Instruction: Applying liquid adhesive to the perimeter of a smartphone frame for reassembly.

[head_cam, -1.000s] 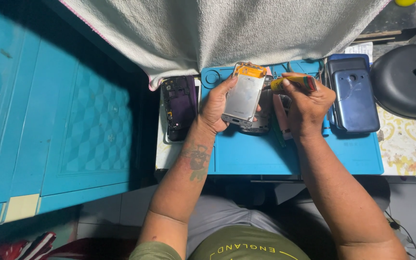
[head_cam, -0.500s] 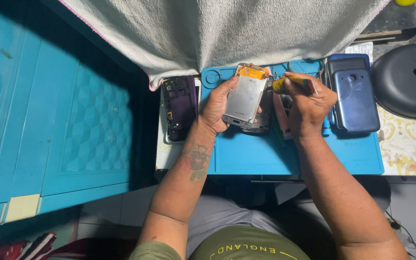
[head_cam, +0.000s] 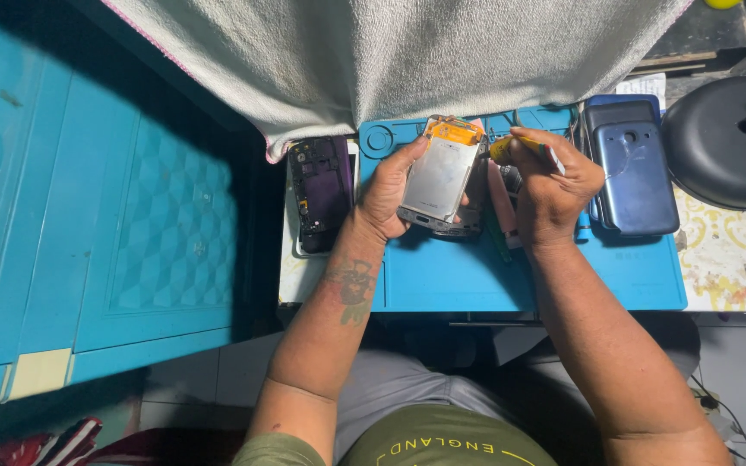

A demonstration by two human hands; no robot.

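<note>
Left hand (head_cam: 388, 194): closed around the left edge of the opened phone (head_cam: 440, 177), thumb on the near-left side, fingers behind; the phone is held tilted above the mat.
Opened phone: silver inner plate faced upward, an orange-yellow strip seen at its far end; it is placed over the far middle of the blue work mat (head_cam: 477, 276).
Right hand (head_cam: 554, 185): closed on a yellow-handled tool (head_cam: 511, 148), whose yellow end is pointed at the phone's far-right corner; the tip itself cannot be made out.
Blue work mat: its near edge is set along the table's near edge; a bare stretch is left near the hands, between the wrists and that edge.
Left of mat: a dark phone frame (head_cam: 319, 192) is laid on a white surface, just beside the mat's left edge.
Right of mat: two blue phone back covers (head_cam: 636, 168) are stacked, overlapping the mat's right part.
Far right: a round black base (head_cam: 723, 142) is stood on a patterned cloth (head_cam: 736, 259).
Far edge: a grey towel (head_cam: 407, 52) is hung over the mat's far side.
Left side: a turquoise cabinet (head_cam: 88, 216) is seen, well apart from the hands.
</note>
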